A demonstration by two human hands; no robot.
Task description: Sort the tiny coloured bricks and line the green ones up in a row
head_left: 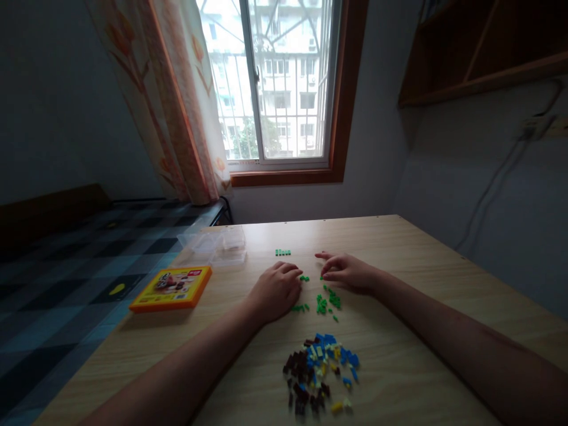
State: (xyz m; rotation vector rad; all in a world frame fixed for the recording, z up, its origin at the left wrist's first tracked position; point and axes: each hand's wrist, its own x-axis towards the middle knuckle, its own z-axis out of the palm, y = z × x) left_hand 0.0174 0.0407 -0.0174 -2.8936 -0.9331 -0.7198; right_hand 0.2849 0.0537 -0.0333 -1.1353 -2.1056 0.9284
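Observation:
My left hand rests palm down on the table, fingers loosely spread. Its fingertip is beside a few green bricks, and more small green bricks lie by its thumb side. Opposite it, my right hand has its thumb and forefinger together at a tiny green brick, while other fingers stretch out to the left. Between my forearms lies a loose pile of green bricks. Beyond my hands stands a short row of green pieces.
Nearer me is a mixed heap of brown, blue, yellow and cream bricks. At the left are an orange-yellow box and clear plastic trays. The wooden table ends before the window wall; a checked bed adjoins on the left.

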